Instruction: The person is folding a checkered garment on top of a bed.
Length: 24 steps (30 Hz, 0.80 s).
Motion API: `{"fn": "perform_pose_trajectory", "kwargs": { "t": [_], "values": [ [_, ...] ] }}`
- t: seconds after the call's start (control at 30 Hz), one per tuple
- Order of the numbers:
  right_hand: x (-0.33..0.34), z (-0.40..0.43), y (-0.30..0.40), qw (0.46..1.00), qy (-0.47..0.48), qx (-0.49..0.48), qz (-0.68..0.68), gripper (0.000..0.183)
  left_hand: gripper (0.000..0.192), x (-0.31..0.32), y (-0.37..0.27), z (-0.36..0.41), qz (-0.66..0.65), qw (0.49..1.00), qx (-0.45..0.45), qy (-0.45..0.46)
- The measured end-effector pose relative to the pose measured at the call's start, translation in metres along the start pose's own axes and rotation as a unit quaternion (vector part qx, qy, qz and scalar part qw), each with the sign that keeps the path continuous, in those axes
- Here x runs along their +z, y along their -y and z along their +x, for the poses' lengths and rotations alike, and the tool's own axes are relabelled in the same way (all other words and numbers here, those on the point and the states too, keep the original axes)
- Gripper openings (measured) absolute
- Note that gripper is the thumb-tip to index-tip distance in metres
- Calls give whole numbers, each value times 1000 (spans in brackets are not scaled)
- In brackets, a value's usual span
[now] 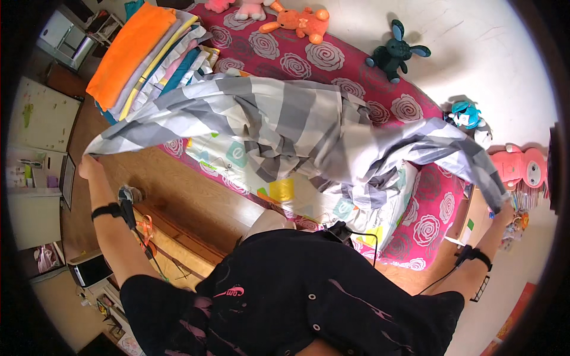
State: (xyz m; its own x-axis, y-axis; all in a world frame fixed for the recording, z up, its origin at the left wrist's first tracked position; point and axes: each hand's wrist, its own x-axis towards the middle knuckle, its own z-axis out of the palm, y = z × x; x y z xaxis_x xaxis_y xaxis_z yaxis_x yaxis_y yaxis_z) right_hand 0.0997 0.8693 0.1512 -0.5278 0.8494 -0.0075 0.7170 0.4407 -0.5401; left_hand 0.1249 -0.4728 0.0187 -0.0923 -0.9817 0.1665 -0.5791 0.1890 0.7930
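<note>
Between my two outstretched arms spreads a grey and white checked cloth (294, 107), perhaps a sheet or cover, crumpled in its middle. My left hand (91, 167) grips one corner at the far left, above the wooden floor. Far to the right, my right hand (504, 213) holds the opposite corner. The cloth's middle droops over a white printed mat (227, 153) with green and yellow patches. That mat lies on a sofa or bed with a red, rose-patterned cover (296, 66).
A stack of folded textiles topped by an orange one (133, 53) stands at the upper left. Plush toys, including an orange rabbit (303, 23) and a dark green rabbit (394, 52), line the wall side. A pink doll (519, 167) is at right. A wooden bench (178, 249) stands at lower left.
</note>
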Motion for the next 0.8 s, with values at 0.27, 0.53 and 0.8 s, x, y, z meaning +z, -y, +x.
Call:
{"fn": "perform_pose_trajectory", "kwargs": {
  "t": [0.27,0.53,0.8],
  "values": [
    [215,-229,94,878,311,-54,359,28,6,29,0,-197,-120,884,100,441],
    [311,-406,125,800,515,-52,303,16,15,27,4,-481,-52,640,48,765],
    [301,-467,128,817,428,-350,162,14,19,-1,-41,-615,-155,558,-10,815]
  ]
}}
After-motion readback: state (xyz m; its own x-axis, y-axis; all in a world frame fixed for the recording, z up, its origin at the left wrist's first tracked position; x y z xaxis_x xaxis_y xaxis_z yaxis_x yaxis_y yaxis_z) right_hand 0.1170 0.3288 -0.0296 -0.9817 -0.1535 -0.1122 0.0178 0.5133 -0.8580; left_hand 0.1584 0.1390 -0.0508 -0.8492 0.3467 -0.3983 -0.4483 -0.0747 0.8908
